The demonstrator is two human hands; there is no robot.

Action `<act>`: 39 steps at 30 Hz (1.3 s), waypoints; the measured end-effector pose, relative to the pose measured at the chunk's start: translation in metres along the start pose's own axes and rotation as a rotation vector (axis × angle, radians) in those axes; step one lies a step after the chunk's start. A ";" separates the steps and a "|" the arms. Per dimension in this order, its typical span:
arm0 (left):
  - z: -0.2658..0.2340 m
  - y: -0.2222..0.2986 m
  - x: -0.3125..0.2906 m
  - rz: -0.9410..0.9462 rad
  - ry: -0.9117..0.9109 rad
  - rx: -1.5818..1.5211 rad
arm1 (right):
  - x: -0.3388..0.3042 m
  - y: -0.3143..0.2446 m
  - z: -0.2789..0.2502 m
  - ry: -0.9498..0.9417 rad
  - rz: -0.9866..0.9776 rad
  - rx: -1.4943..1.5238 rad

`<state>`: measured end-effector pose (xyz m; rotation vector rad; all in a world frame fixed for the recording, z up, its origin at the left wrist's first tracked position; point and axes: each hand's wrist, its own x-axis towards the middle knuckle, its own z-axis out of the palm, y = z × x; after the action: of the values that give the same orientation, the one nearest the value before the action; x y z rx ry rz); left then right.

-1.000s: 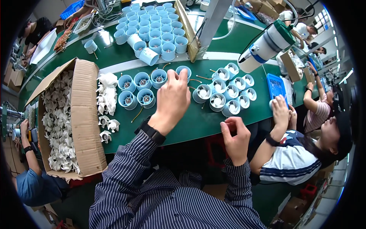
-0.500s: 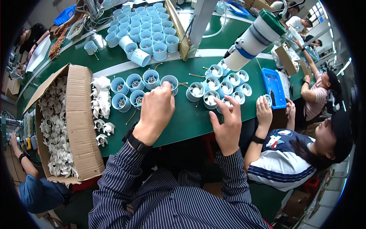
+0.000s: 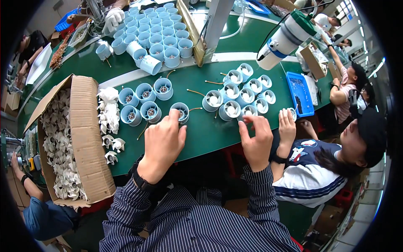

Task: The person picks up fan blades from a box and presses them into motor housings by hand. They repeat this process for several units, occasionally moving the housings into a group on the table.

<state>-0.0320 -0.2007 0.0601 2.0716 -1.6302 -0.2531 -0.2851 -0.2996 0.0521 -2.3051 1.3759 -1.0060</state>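
Observation:
My left hand (image 3: 161, 143) has its index finger hooked on the rim of a light-blue round housing (image 3: 181, 119), its thumb close to the near side. Inside that housing a small motor part shows, and a thin wire sticks out to the right. Several similar housings (image 3: 145, 93) stand just left and beyond it. My right hand (image 3: 257, 140) hovers with bent fingers, thumb and index apart, nothing seen between them. It is nearest a housing with a white fan wheel (image 3: 248, 111) at the front of the right-hand group (image 3: 230, 91).
A cardboard box (image 3: 90, 138) full of white fan wheels stands at left, with loose fan wheels (image 3: 108, 113) beside it. Many housings (image 3: 157, 31) crowd the far side. A white-and-green cylinder (image 3: 287, 40) hangs overhead. A co-worker's hand (image 3: 287, 126) and a blue tray (image 3: 305, 110) are at right.
The housing at my left hand has come toward me, away from its group. My left hand moved nearer with it. My right hand shifted slightly right and its fingers are more bent.

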 end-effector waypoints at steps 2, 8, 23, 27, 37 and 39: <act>0.008 0.012 0.004 0.049 0.002 -0.114 | -0.006 0.001 -0.005 0.010 0.104 0.072; 0.053 0.054 0.023 0.106 0.042 -0.358 | -0.010 0.000 0.003 -0.072 0.201 -0.137; 0.122 0.095 0.098 0.145 -0.078 -0.341 | 0.011 0.068 0.033 0.155 0.114 -0.356; 0.135 0.107 0.115 0.172 -0.067 -0.384 | 0.014 0.081 0.030 0.132 0.172 -0.358; 0.076 0.082 0.035 0.288 -0.031 -0.366 | -0.010 0.035 0.000 0.119 0.028 -0.013; 0.042 0.070 0.004 0.292 -0.149 -0.369 | -0.011 0.017 -0.005 0.028 0.073 0.116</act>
<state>-0.1096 -0.2274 0.0582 1.5526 -1.7902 -0.5705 -0.3034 -0.2981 0.0419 -2.1497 1.3642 -1.0693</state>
